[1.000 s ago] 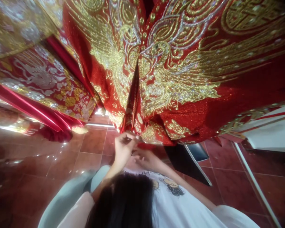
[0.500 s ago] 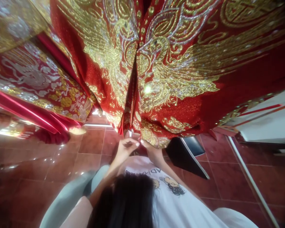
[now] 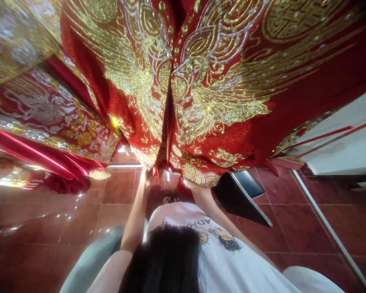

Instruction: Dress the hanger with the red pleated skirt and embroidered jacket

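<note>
A red jacket point(image 3: 219, 140) with gold embroidery and beading hangs in front of me, its two front panels meeting at a narrow slit. My left hand point(image 3: 147, 175) is closed at the lower corner of the left panel, its fingers curled against the hem. At the lower edge of the right panel, my right hand point(image 3: 197, 188) grips the hem with the thumb on top. Cloth hides most of the right fingers. A small pale piece point(image 3: 168, 176) shows between the hands, too small to name.
Another embroidered red garment point(image 3: 49, 106) hangs at the left, with shiny crimson cloth point(image 3: 45, 152) below it. A black angular object point(image 3: 242, 199) stands on the red tile floor point(image 3: 118, 187) to the right. Beyond it lie a white panel point(image 3: 347, 142) and a pale strip point(image 3: 326, 224).
My left hand has moved left, away from the right hand, to the left panel's corner. My right hand stays at the right hem. The view has shifted slightly.
</note>
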A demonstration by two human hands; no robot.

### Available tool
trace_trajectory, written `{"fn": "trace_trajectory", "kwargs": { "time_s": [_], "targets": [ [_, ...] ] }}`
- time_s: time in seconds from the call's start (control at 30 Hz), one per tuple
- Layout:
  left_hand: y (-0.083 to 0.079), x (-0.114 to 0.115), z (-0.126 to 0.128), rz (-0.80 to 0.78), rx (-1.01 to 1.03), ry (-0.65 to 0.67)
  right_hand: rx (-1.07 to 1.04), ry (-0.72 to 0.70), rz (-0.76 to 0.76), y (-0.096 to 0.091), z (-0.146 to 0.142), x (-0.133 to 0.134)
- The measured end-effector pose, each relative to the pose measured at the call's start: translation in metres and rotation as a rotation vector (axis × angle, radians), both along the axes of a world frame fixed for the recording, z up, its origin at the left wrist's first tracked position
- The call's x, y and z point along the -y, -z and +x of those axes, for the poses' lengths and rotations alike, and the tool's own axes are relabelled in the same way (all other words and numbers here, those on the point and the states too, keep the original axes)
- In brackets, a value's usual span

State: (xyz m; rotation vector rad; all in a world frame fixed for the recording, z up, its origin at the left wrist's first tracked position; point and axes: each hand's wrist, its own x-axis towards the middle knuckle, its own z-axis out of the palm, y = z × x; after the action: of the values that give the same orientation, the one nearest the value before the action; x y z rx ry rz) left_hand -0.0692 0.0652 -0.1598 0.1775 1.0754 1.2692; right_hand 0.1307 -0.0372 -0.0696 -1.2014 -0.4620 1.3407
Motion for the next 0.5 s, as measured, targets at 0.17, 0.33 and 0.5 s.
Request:
{"fn": "trace_trajectory", "kwargs": {
  "time_s": [0.17, 0.33, 0.5],
  "targets": [
    [-0.027, 0.019, 0.009, -0.026, 0.081, 0.036, -0.047, 0.02, 0.037, -0.009, -0.002, -0.004],
    [-0.064, 0.04, 0.03, 0.078, 0.117, 0.036, -0.017, 0.038, 0.048, -0.014, -0.008, -0.008],
    [-0.09, 0.056, 0.041, 0.135, 0.081, 0.01, 0.035, 0.008, 0.02, -0.025, -0.009, -0.006]
  ]
}}
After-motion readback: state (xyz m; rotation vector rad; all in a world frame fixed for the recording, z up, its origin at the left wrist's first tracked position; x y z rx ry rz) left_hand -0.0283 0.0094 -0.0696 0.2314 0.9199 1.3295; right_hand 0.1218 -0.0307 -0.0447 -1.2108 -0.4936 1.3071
